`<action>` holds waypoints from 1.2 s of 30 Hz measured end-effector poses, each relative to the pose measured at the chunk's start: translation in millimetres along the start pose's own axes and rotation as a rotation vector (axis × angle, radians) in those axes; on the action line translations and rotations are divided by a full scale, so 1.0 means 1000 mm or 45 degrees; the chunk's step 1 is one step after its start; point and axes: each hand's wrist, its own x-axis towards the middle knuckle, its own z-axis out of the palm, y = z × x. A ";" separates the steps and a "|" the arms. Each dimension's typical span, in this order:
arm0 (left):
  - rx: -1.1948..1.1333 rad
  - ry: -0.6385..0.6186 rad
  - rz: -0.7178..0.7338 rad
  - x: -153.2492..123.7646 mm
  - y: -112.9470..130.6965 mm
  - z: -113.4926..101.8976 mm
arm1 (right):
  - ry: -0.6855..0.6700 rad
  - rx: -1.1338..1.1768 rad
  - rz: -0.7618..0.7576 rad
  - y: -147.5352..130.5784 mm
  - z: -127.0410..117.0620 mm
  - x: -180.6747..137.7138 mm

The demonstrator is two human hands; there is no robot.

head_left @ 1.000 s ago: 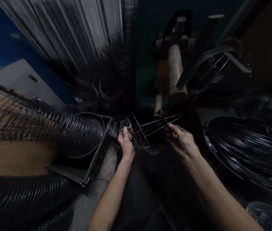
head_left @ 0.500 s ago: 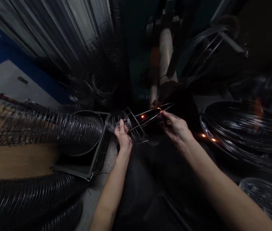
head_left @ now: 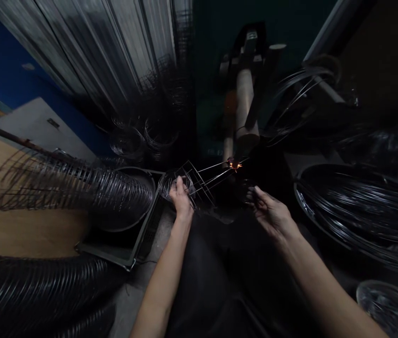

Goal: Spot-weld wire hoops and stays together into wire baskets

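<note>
My left hand [head_left: 182, 201] is closed around the near end of a thin wire frame [head_left: 201, 180], thumb on top. The frame's long wires reach away to the right, their far ends under the machine's cylindrical metal arm [head_left: 245, 101]. Orange sparks [head_left: 234, 165] burst there, at the lower end of the arm. My right hand [head_left: 272, 213] is apart from the frame, to the right of and below the sparks. Its fingers are pinched together; what they hold, if anything, is too dark to make out.
Ring-shaped wire coils [head_left: 125, 190] hang on a rod [head_left: 19, 141] at left, over a dark crate [head_left: 114, 253]. More black wire rings [head_left: 37, 286] lie below. At right stand a wide basin of wire pieces [head_left: 354, 211] and a clear bowl of small parts [head_left: 389, 300].
My right hand has drawn away from the wire frame, down and to the right. Sparks now flare at the arm's lower end. My left hand keeps its hold on the frame.
</note>
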 end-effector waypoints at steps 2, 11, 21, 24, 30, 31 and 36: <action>0.046 -0.001 0.015 0.000 0.003 0.001 | -0.054 -0.081 -0.036 0.000 0.001 -0.011; 0.130 -0.074 0.052 -0.031 -0.014 -0.030 | -0.520 -1.199 -0.979 -0.021 0.034 -0.067; 0.631 -0.959 0.377 -0.082 -0.019 -0.079 | -0.482 -1.140 -0.175 -0.012 0.013 0.002; 0.382 -0.449 0.065 -0.067 -0.021 -0.085 | -0.660 -1.169 -0.198 0.005 -0.012 -0.005; 0.043 -0.195 -0.895 -0.034 -0.017 -0.074 | -0.913 -1.491 -0.794 0.056 -0.067 -0.020; 0.070 -0.186 -0.918 -0.033 -0.016 -0.070 | -0.906 -1.525 -0.849 0.065 -0.076 -0.023; 0.056 -0.187 -0.757 -0.048 -0.021 -0.051 | -0.746 -1.605 -0.965 0.087 -0.121 -0.036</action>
